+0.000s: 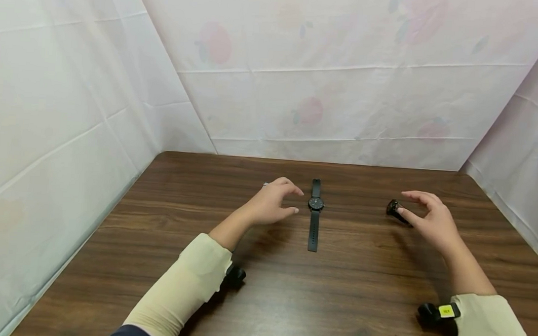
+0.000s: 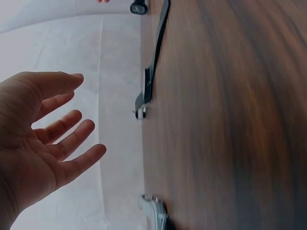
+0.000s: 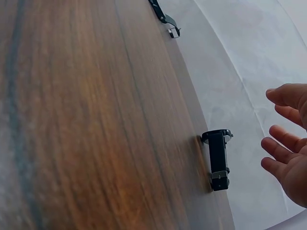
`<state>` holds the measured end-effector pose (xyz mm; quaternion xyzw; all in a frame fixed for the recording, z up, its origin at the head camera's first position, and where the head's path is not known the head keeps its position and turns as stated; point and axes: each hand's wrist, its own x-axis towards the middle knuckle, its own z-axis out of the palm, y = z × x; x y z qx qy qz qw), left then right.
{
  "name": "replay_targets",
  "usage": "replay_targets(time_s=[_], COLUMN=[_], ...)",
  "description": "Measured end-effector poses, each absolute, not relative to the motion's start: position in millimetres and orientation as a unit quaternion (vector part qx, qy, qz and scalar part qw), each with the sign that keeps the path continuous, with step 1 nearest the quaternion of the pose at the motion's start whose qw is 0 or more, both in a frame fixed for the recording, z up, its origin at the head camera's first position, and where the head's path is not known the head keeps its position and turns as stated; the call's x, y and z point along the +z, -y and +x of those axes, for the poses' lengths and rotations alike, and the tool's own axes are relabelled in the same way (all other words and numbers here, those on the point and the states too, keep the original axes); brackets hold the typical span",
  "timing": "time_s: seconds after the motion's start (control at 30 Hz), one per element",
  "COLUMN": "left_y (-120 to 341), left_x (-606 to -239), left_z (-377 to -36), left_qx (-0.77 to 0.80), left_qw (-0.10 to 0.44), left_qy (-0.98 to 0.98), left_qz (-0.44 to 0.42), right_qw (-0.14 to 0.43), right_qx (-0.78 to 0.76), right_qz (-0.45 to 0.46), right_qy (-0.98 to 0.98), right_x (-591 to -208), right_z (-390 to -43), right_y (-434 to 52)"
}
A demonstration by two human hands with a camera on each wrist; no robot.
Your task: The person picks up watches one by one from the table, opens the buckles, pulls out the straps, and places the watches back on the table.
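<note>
A: Going left to right off the flat black watch (image 1: 314,214) laid out straight mid-worktop (image 1: 335,293): the left hand (image 1: 271,203) hovers just left of its dial, grip apart, fingers loosely curved, holding nothing and not touching the strap as far as the head view shows.

B: The left wrist view adds the open palm with fingers (image 2: 72,129) spread, which the head cam hides. What about right of the watch?

A: A second watch (image 1: 394,209), curled into a loop, sits well right of the flat one. The right hand (image 1: 430,219) is at it, grip apart, fingertips right beside it.

B: The right wrist view shows a gap between that rolled watch (image 3: 218,160) and the fingers, so no contact there.
</note>
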<state>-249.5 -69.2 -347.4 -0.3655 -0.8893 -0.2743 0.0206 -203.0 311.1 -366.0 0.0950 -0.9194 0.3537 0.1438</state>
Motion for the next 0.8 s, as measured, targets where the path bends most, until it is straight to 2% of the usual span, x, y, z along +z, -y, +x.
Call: replay_targets(time_s=[0.37,0.8], left_y=[44,22], left_x=[-350,-356], left_z=[-248,-254], left_qx=[-0.313,-0.384], left_qw=[-0.016,-0.032], left_qy=[0.875,0.845], left_qz=[-0.369,-0.372], right_qw=[0.101,0.058], right_qx=[0.378,0.361], right_qz=[0.071,0.044], right_qy=[0.917,0.93], right_x=[-364,-372], right_z=[-204,-211], right_y=[-315,-324])
